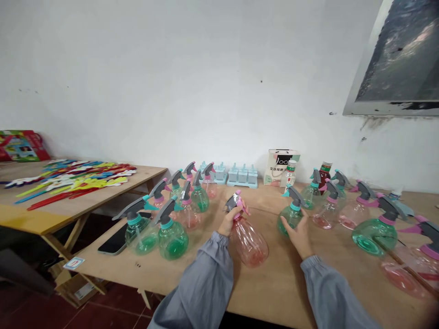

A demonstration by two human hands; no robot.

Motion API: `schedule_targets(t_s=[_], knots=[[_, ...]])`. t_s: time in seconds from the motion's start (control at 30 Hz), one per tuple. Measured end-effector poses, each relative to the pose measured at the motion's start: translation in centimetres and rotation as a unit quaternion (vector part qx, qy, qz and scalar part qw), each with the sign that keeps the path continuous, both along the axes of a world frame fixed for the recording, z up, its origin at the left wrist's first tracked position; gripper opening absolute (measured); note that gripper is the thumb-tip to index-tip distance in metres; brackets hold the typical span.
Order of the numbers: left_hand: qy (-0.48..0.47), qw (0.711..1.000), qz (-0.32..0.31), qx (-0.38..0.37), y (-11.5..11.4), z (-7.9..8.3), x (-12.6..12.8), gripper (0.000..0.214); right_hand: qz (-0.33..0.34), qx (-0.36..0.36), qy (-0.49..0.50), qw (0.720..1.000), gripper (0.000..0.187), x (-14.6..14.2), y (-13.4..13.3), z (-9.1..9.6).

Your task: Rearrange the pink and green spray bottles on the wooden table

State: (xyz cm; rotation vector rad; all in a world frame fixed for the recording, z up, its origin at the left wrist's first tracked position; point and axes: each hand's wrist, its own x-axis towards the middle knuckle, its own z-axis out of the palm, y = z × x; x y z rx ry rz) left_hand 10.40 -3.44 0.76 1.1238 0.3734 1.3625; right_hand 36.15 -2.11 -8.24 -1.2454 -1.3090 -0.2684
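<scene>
My left hand [230, 221] is closed around the neck of a pink spray bottle [251, 244], just below its grey and pink trigger head. That bottle tilts over the middle of the table. My right hand [299, 233] grips the round body of a green spray bottle [287, 214] with a teal collar, thumb on the near side. Its fingers behind the bottle are mostly hidden. Left of my hands stand several more bottles, among them a green spray bottle [173, 242] near the front. More stand on the right, including a green one with a pink collar [373, 234].
A black phone [115, 240] lies at the table's left edge. Blue popsicle molds [242, 176], a paper bag [274, 167] and a red-brown bottle [324, 176] stand along the wall. A second table [151, 172] at left carries colourful hand-shaped pieces [85, 180].
</scene>
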Motion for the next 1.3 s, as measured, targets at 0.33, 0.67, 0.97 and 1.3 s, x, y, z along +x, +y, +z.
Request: schedule_targets(t_s=[0.33, 0.67, 0.97, 1.3], knots=[[0.067, 0.992, 0.106, 0.03, -0.4, 0.6, -0.5, 0.027, 0.006, -0.007, 0.006, 1.0, 0.085, -0.1, -0.2, 0.2], [0.191, 0.931, 0.293, 0.101, 0.1, 0.3, 0.3, 0.05, 0.014, -0.019, 0.014, 1.0, 0.087, 0.0, -0.4, 0.4], [0.455, 0.78, 0.398, 0.163, -1.3, -3.1, 0.5, 0.035, 0.019, -0.005, 0.014, 1.0, 0.085, 0.0, -0.1, 0.2], [0.616, 0.619, 0.473, 0.115, 5.3, -3.4, -0.8, 0.061, 0.046, -0.01, 0.013, 0.999, 0.082, -0.9, -0.2, -0.4]])
